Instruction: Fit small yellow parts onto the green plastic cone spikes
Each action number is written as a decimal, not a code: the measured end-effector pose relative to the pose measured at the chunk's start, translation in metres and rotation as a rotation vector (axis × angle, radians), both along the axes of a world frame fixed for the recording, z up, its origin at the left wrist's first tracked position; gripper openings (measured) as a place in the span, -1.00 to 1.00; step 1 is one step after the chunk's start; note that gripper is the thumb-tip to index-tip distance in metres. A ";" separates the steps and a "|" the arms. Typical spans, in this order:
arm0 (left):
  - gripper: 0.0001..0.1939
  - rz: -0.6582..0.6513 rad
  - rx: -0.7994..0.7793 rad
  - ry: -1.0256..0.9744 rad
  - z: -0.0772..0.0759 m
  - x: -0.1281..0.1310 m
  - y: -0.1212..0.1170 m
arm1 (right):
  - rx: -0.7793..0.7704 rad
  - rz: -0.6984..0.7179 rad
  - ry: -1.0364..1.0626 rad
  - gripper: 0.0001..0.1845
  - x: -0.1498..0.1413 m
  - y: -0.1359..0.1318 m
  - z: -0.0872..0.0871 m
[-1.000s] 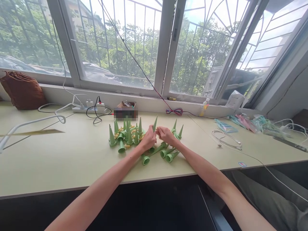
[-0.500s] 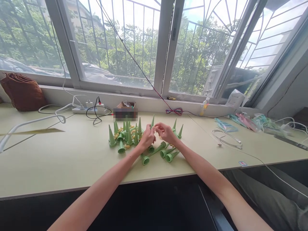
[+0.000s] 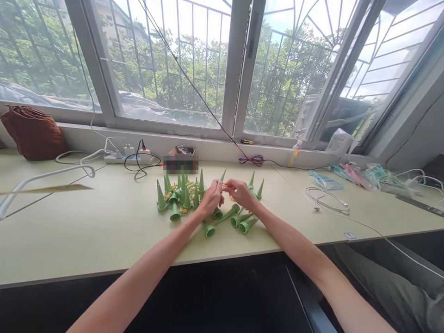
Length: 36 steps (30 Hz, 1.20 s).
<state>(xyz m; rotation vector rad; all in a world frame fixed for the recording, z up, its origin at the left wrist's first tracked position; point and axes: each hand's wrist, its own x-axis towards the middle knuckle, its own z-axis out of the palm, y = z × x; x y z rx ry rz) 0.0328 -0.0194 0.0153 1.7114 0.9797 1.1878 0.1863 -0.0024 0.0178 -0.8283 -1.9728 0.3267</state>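
My left hand (image 3: 212, 196) is closed around a green plastic watering spike (image 3: 223, 175), whose tapered tip points up and slightly right. Against it, the fingers of my right hand (image 3: 240, 191) pinch a small yellow valve (image 3: 225, 186), mostly hidden by the fingertips. To the left stands a cluster of upright green spikes (image 3: 161, 198) with more yellow valves (image 3: 183, 211) among them. In front and below my hands, several spikes (image 3: 209, 230) lie on their sides, their threaded open ends showing. Two more spikes (image 3: 259, 190) stand behind my right wrist.
The pale yellow table (image 3: 86, 231) runs along the window. At the back are a power strip (image 3: 128, 158), a small box (image 3: 182, 151) and a bundled cable (image 3: 253, 160). Rightward lie a white cable (image 3: 322, 199) and plastic packets (image 3: 326, 179). A brown bag (image 3: 33, 133) sits far left.
The spike in my left hand has tilted a little to the right. My right fingers have closed in on it, with some yellow now showing between the hands.
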 end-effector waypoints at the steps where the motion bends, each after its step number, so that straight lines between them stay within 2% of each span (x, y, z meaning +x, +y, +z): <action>1: -0.66 -0.006 -0.002 0.001 0.000 0.000 0.000 | 0.022 -0.024 -0.021 -0.71 0.000 0.000 0.000; 8: -0.64 -0.024 -0.002 -0.018 0.003 0.006 -0.004 | 0.136 -0.013 -0.102 -0.57 0.001 -0.003 -0.001; 14: -0.73 0.046 0.000 -0.014 0.007 0.005 -0.007 | 0.090 -0.087 -0.106 -0.71 0.001 0.000 -0.004; 21: -0.77 0.159 0.010 0.052 0.005 0.004 -0.004 | 0.235 -0.106 -0.293 -0.72 0.005 -0.001 0.002; 27: -0.77 0.156 0.002 0.078 -0.001 0.003 0.002 | 0.286 -0.129 -0.408 -0.68 0.004 -0.003 0.002; 32: -0.68 0.133 0.042 0.100 0.001 0.003 -0.003 | 0.294 -0.155 -0.409 -0.68 0.005 -0.001 -0.004; 36: -0.66 0.117 0.045 0.104 0.006 0.005 -0.009 | 0.282 -0.171 -0.328 -0.68 0.004 0.000 -0.006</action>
